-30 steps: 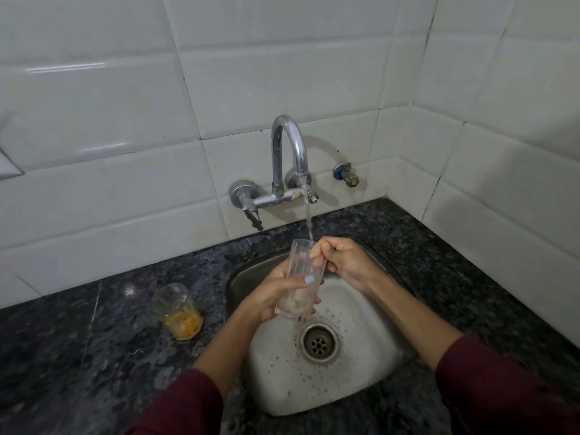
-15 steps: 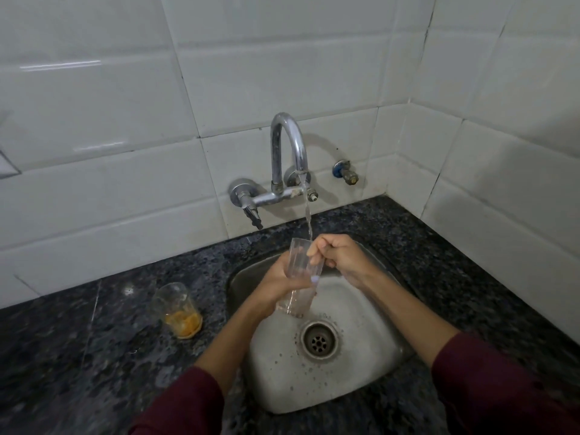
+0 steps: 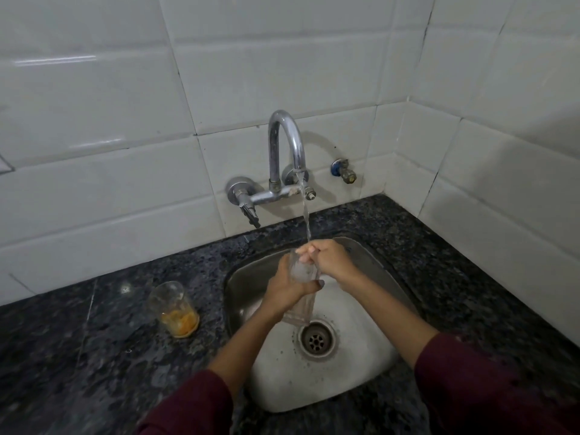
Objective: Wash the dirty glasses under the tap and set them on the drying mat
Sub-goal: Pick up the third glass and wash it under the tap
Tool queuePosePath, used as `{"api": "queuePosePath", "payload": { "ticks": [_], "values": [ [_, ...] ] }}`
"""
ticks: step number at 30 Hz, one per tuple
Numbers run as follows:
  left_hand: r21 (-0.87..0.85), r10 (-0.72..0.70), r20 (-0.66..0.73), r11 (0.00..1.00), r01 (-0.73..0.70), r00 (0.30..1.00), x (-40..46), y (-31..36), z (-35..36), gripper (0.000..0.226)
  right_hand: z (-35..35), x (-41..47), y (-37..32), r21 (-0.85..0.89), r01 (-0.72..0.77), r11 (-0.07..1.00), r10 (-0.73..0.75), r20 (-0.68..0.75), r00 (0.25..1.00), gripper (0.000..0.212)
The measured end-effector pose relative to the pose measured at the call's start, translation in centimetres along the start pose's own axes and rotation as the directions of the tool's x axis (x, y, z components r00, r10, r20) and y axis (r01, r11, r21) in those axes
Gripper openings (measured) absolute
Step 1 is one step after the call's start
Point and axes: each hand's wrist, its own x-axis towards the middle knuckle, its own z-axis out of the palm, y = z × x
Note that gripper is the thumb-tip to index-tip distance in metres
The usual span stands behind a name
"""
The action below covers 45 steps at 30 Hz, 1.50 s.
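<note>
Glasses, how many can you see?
2. One clear glass is held over the sink by the left hand, the right hand at its rim. One dirty glass stands on the counter. Others may be out of view.

White tiles [image 3: 94, 98]; black speckled counter [image 3: 94, 356] — orange residue in glass [image 3: 174, 309].

dim, cool light | glare streaks on wall tiles [image 3: 94, 98] | wide-angle bowing at edges
</note>
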Motion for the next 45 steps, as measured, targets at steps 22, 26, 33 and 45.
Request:
{"api": "queuePosePath", "payload": {
  "ticks": [22,26,33,45],
  "values": [
    [-0.729,-0.162,0.085,0.663,0.172,0.983,1.6,-1.4,1.2,0.038,1.8,-3.6,4.9,0.311,-0.235,0.921,0.119,0.350,0.929,0.104],
    [-0.388,-0.064,-0.054,0.921,0.039,0.996,2.8,0.2,-1.0,0.029,0.5,-3.1,3.3,-0.392,0.179,0.902,-0.125,0.159,0.979,0.114],
    [-0.448,0.093,-0.022,0.889,-0.093,0.995,1.8,2.2,-2.8,0.016,-1.2,-2.9,2.0,-0.367,0.236,0.900,-0.169,0.205,0.964,0.117],
    [-0.491,0.121,0.104,0.869,-0.054,0.987,1.7,2.8,-3.7,0.010,-2.0,-2.7,-0.2,-0.504,0.130,0.854,-0.048,0.173,0.984,0.110]
  ]
}}
